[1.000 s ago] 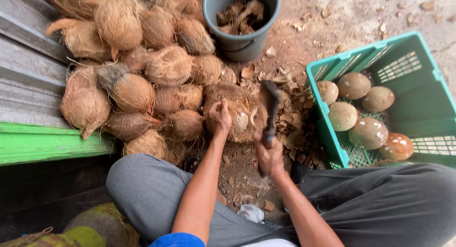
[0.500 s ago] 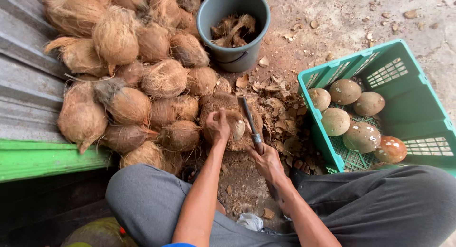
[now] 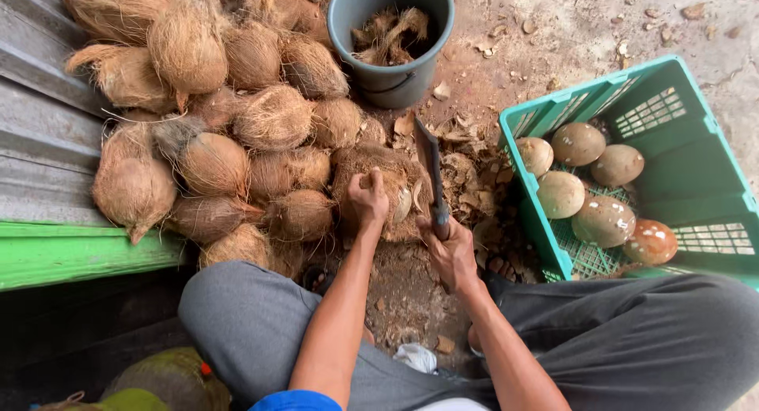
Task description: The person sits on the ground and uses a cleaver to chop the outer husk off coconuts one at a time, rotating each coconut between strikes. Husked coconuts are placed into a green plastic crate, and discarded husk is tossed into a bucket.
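Left hand point(image 3: 368, 199) clamped over a husked coconut point(image 3: 387, 189) on the dirt ground between the knees, right hand point(image 3: 452, 249) fisted around a machete point(image 3: 432, 170) handle, blade beside the husk, peeled nuts in green crate point(image 3: 715, 174).

Outdoor coconut-husking yard | dirt ground point(image 3: 569, 31) | husked-coconut pile point(image 3: 237, 126) | green crate point(image 3: 696, 181) | husk bucket point(image 3: 391, 39)

Bare forearms, grey trousers.
Both hands, left point(image 3: 368, 201) and right point(image 3: 452, 253), ungloved; blue shirt hem at six o'clock, loose grey trouser legs.
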{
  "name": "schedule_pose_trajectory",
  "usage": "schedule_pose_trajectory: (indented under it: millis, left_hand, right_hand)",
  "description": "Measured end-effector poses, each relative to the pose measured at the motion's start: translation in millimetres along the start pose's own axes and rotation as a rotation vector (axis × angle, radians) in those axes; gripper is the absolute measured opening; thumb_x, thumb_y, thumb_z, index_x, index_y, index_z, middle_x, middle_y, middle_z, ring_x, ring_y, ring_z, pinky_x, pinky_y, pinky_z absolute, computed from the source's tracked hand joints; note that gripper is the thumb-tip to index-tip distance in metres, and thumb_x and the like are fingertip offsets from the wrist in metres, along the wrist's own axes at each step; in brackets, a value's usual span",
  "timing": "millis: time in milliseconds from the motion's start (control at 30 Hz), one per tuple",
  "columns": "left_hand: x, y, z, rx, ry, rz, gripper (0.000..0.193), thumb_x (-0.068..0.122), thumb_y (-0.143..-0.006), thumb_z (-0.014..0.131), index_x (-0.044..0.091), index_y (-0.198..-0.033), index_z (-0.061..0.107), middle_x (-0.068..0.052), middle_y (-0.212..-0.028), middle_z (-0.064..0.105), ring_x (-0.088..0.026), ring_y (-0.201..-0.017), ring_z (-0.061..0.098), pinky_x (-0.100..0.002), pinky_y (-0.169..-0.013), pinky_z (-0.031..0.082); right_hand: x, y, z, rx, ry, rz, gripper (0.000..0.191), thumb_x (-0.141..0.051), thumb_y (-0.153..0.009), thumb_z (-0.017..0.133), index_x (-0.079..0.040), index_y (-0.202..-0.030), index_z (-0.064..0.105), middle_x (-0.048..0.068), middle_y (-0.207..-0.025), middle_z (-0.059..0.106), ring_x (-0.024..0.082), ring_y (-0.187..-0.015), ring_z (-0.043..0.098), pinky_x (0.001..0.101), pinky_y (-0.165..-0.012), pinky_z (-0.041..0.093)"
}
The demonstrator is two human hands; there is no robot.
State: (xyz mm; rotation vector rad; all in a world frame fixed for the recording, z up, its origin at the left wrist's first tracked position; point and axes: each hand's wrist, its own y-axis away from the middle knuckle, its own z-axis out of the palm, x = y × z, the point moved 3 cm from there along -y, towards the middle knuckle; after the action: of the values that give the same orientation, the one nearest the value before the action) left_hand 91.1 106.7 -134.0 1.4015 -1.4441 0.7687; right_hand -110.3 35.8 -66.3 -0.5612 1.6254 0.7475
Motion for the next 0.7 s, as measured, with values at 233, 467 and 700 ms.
schedule_pose_trajectory:
  millis: [233, 467, 700]
  left_hand:
    - [-5.3, -2.9, -8.4, 0.024, -0.155, 0.06, 0.047, 0.055, -0.095, 0.061, 0.01, -0.08, 0.059, 0.0, -0.073, 0.057, -0.011, -0.056, 0.052, -0.035, -0.043, 0.049]
    - [-17.6, -7.4, -30.0, -0.102, -0.255, -0.153, 0.066, 0.072, -0.072, 0.078, 0.013, -0.099, 0.06, -0.008, -0.09, 0.062, -0.018, -0.072, 0.059, -0.038, -0.061, 0.051]
    - [-12.3, -3.3, -32.7, -0.176, 0.037, 0.094, 0.077, 0.075, -0.067, 0.072, 0.017, -0.118, 0.068, -0.004, -0.101, 0.069, -0.017, -0.086, 0.065, -0.034, -0.065, 0.052]
  right_hand:
    - [37.4, -0.6, 2.6, -0.231, 0.279, 0.553, 0.04, -0.043, -0.099, 0.063, -0.011, -0.076, 0.054, 0.002, -0.057, 0.052, 0.014, -0.042, 0.045, 0.0366, -0.04, 0.041]
    - [46.4, 2.7, 8.4, -0.295, 0.291, 0.6, 0.041, -0.045, -0.098, 0.064, -0.013, -0.077, 0.049, 0.002, -0.053, 0.052, 0.016, -0.038, 0.05, 0.0355, -0.039, 0.048]
    - [28.9, 0.8, 6.2, -0.212, 0.086, 0.507, 0.04, -0.039, -0.098, 0.068, -0.009, -0.078, 0.05, 0.0, -0.054, 0.05, 0.014, -0.041, 0.047, 0.0334, -0.038, 0.042]
